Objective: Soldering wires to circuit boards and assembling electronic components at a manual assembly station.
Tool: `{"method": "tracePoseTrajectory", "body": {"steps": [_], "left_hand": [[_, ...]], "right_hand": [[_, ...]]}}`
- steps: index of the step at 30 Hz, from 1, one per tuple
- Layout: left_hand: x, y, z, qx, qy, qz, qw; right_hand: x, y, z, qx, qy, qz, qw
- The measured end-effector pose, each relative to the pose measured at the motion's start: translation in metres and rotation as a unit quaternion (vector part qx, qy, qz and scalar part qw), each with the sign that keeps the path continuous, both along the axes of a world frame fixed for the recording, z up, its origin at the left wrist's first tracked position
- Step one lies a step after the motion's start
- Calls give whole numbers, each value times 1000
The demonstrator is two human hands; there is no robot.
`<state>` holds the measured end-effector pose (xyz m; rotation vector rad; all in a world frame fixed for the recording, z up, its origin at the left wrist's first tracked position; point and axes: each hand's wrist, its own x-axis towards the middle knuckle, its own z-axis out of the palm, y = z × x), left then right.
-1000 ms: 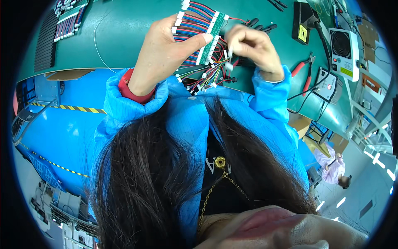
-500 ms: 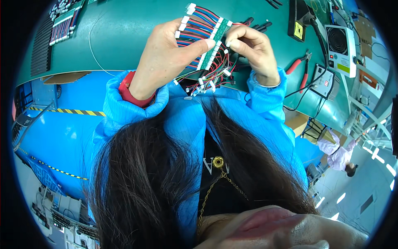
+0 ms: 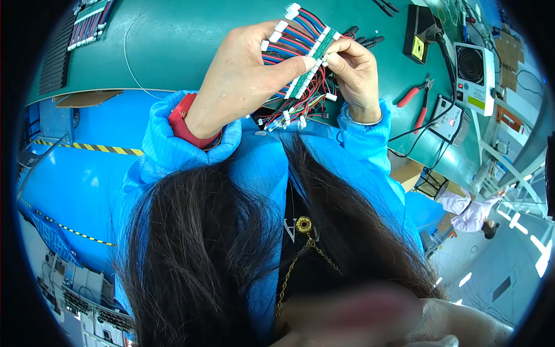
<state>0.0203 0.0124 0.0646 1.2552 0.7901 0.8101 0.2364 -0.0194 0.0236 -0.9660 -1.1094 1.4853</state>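
Observation:
My left hand (image 3: pixel 243 84) grips a long, narrow green circuit board (image 3: pixel 299 88), its thumb pressed on the board's face. White connectors line the board. Red, blue and black wires (image 3: pixel 309 23) run from its far side to white plugs at their loose ends. At the board's right edge, my right hand (image 3: pixel 355 75) pinches a small white connector (image 3: pixel 325 60) between thumb and forefinger; whether it is seated in the board I cannot tell. Thin, mixed-colour leads (image 3: pixel 315 99) with white plugs hang below, between the two hands. A red band (image 3: pixel 184 118) circles my left wrist.
Red-handled pliers (image 3: pixel 424 104) lie on the green mat (image 3: pixel 173 52) at right, near a soldering iron stand (image 3: pixel 416 46), a grey control box (image 3: pixel 446 118) and a white fan unit (image 3: pixel 473 78). More wired boards (image 3: pixel 91 26) sit at far left. A person (image 3: pixel 467 213) is in the background.
Both hands and the board have shifted a little to the right in the picture. My right thumb and forefinger remain pinched at the board's edge.

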Motion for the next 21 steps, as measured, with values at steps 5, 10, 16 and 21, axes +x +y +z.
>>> {"method": "tracePoseTrajectory", "body": {"steps": [5,10,16,21], "left_hand": [[-1,0,-3,5,5,7,1000],[-1,0,0,-4,7,-8,1000],[-2,-2,1,-6,17,-5,1000],[-3,-2,0,-5,13,-3,1000]], "right_hand": [[-4,0,-1,9,-4,-12,1000],[-4,-3,-3,17,-11,-30,999],[-7,-4,-2,33,-24,-28,999],[-9,-6,-4,34,-24,-41,998]]}}
